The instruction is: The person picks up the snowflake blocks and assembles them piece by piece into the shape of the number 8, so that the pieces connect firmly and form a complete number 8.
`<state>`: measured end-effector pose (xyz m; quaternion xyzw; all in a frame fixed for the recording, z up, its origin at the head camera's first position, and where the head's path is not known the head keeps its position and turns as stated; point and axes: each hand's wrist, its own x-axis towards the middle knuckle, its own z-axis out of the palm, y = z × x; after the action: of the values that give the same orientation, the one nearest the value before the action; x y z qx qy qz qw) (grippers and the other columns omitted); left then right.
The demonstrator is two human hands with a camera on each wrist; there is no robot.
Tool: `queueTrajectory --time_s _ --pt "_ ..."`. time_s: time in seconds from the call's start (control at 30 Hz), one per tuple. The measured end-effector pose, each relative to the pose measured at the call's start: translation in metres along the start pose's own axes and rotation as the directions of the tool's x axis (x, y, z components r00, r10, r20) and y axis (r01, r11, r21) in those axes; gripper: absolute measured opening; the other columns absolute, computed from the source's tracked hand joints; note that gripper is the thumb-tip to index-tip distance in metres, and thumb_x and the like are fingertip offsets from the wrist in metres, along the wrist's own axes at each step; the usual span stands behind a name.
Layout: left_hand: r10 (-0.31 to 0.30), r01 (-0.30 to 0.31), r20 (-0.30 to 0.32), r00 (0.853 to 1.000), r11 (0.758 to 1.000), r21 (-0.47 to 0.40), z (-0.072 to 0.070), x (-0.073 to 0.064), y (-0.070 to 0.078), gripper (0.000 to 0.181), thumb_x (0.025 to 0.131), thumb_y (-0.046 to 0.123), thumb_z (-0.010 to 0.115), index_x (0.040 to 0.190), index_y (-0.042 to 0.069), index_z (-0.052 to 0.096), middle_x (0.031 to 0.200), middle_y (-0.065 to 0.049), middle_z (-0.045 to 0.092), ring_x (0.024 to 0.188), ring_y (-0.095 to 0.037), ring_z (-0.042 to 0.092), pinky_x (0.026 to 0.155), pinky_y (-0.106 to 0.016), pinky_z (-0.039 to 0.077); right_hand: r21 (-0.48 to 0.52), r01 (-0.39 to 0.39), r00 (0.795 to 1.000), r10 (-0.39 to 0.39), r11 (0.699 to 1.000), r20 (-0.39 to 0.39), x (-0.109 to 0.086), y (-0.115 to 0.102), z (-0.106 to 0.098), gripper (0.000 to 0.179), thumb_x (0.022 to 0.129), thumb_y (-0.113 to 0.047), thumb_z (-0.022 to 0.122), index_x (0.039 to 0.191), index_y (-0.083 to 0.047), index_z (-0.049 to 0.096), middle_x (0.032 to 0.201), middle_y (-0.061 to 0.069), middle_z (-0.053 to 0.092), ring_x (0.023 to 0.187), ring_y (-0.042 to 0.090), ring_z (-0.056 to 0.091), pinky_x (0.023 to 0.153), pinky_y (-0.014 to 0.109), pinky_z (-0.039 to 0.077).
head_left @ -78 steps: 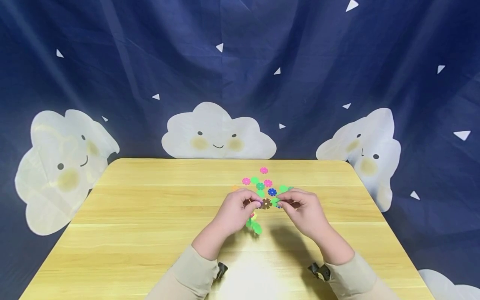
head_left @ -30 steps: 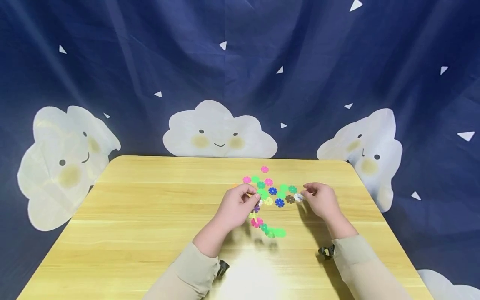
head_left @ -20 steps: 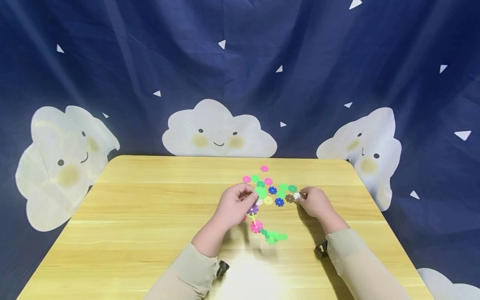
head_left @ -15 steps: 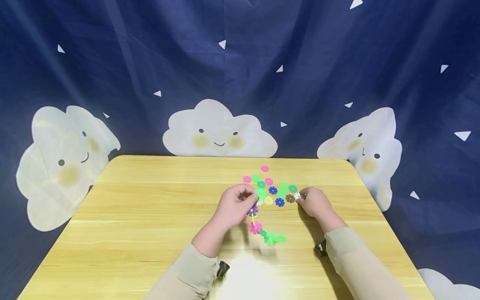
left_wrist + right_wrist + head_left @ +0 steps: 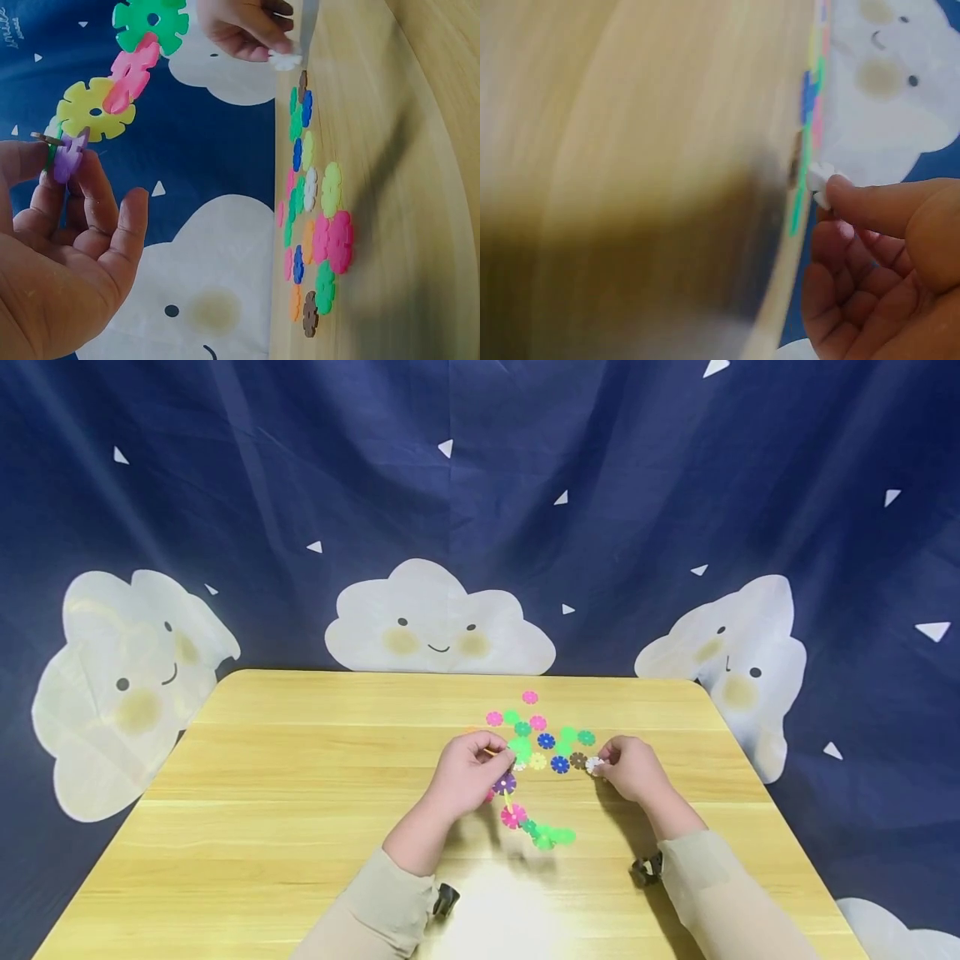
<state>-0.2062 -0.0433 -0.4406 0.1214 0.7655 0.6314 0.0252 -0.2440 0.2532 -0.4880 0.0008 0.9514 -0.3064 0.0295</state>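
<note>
In the head view my left hand (image 5: 468,777) pinches one end of a chain of interlocking snowflake discs. The left wrist view shows a purple disc (image 5: 70,157) at the fingertips, a small brown edge beside it, then yellow (image 5: 96,112), pink (image 5: 135,69) and green (image 5: 152,21) discs. That chain hangs toward me above the table, with bright green discs (image 5: 555,837) at its far end. My right hand (image 5: 633,770) pinches a loose white snowflake disc (image 5: 821,178) between thumb and finger, close over the table beside a brown disc (image 5: 577,761). Its other fingers are curled beneath.
Loose snowflake discs lie spread beyond and between the hands, among them blue (image 5: 559,765), pale yellow (image 5: 537,762), teal (image 5: 586,738) and pink (image 5: 530,697) ones. The wooden table (image 5: 300,827) ends at a dark blue cloud-print curtain (image 5: 480,510).
My right hand has left the chain, moved right and taken hold of the white disc, now shifted slightly toward me. The left hand stays nearly in place; the chain's lower end has swung right.
</note>
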Motion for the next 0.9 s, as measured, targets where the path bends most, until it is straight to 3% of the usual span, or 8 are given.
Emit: queueTrajectory --time_s 0.2,0.3,0.37,0.47,0.63,0.9 --pt "0.003 -0.003 0.006 1.000 1.000 0.001 0.001 0.000 0.000 0.006 0.096 0.006 0.072 0.095 0.001 0.074 0.077 0.000 0.068 0.061 -0.011 0.056 0.055 -0.025 0.048 0.132 0.134 0.990 -0.125 0.982 -0.072 -0.012 -0.020 -0.006 0.011 0.093 -0.004 0.079 0.101 0.002 0.077 0.088 0.007 0.074 0.077 0.016 0.062 0.070 0.032 0.052" --pt "0.002 -0.002 0.021 1.000 1.000 0.000 0.001 0.000 -0.001 0.007 0.097 0.006 0.071 0.094 0.001 0.074 0.075 0.000 0.068 0.060 -0.011 0.055 0.054 -0.024 0.047 0.238 0.243 0.968 -0.220 0.940 -0.118 -0.018 -0.033 -0.010 0.008 0.093 -0.002 0.080 0.099 0.002 0.079 0.087 0.008 0.077 0.073 0.013 0.065 0.065 0.026 0.054" --pt "0.003 -0.003 0.028 1.000 1.000 0.005 0.001 0.000 -0.002 0.007 0.097 0.007 0.071 0.094 0.001 0.074 0.073 0.000 0.066 0.059 -0.010 0.054 0.053 -0.023 0.046 0.308 0.320 0.946 -0.285 0.896 -0.154 -0.023 -0.042 -0.011 0.007 0.092 0.001 0.080 0.098 0.002 0.079 0.085 0.010 0.077 0.071 0.014 0.069 0.063 0.024 0.055" --pt "0.004 -0.004 0.035 0.999 1.000 0.008 0.001 0.000 -0.001 0.008 0.096 0.007 0.072 0.093 0.000 0.074 0.070 0.000 0.064 0.056 -0.010 0.053 0.050 -0.023 0.045 0.354 0.435 0.899 -0.377 0.828 -0.224 -0.030 -0.056 -0.014 0.006 0.090 0.004 0.081 0.095 0.001 0.079 0.082 0.009 0.076 0.069 0.016 0.071 0.061 0.022 0.056" --pt "0.005 -0.006 0.043 0.999 1.000 0.018 0.001 0.000 0.000 0.008 0.095 0.008 0.073 0.093 0.001 0.074 0.069 0.000 0.063 0.056 -0.010 0.053 0.051 -0.024 0.046 0.302 0.604 0.793 -0.518 0.737 -0.320 -0.037 -0.075 -0.016 0.015 0.084 0.011 0.083 0.091 -0.003 0.080 0.083 0.005 0.076 0.067 0.011 0.067 0.059 0.020 0.055" --pt "0.019 -0.020 0.059 0.998 1.000 0.020 0.003 0.000 0.000 0.010 0.096 0.009 0.071 0.092 0.001 0.074 0.071 0.001 0.065 0.059 -0.010 0.058 0.056 -0.026 0.050 0.223 0.765 0.640 -0.673 0.604 -0.371 -0.040 -0.089 -0.015 0.026 0.079 0.017 0.084 0.088 -0.007 0.080 0.085 0.004 0.075 0.066 0.012 0.064 0.060 0.017 0.052"
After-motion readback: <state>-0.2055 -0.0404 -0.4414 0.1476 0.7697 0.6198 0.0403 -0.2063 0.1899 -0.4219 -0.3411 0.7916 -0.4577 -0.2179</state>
